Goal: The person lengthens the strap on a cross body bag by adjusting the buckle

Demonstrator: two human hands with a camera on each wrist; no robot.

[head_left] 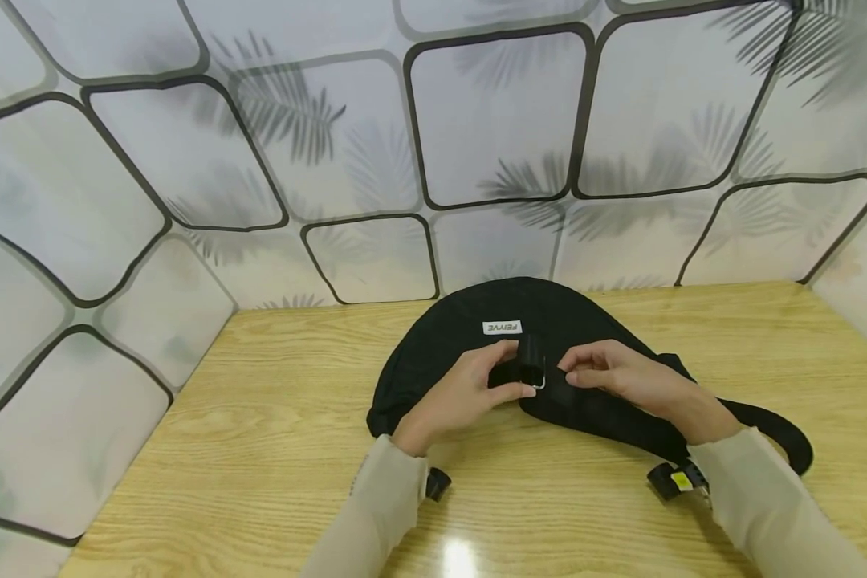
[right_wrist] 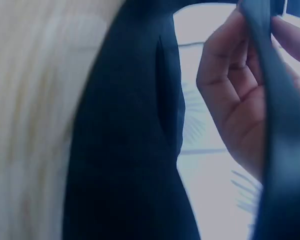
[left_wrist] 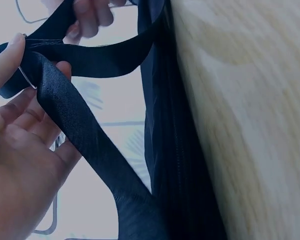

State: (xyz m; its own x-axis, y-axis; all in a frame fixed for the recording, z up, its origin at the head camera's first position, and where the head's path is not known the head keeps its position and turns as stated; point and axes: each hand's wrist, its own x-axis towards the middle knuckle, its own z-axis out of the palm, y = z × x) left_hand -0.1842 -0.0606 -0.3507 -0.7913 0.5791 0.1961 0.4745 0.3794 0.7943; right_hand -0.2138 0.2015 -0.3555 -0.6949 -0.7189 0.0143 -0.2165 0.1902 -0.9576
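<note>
A black crescent-shaped bag (head_left: 433,345) with a white label (head_left: 502,327) lies on the table. My left hand (head_left: 462,393), over the middle of the bag, pinches its black strap (left_wrist: 105,60) between thumb and fingers. The strap is looped through a thin metal slider (left_wrist: 27,77) at those fingertips. Just to the right, my right hand (head_left: 624,377) has thumb and fingers drawn together. In the right wrist view, the strap passes between the thumb and fingertips (right_wrist: 235,22) of that hand. Black fabric hides part of the grip.
A black buckle piece (head_left: 437,484) lies beside the left sleeve. Another buckle piece (head_left: 668,482), with a yellow sticker, sits by the right sleeve. A strap loop (head_left: 795,441) curves out to the right. Behind the wooden table (head_left: 260,401) stands a patterned cloth wall (head_left: 498,120).
</note>
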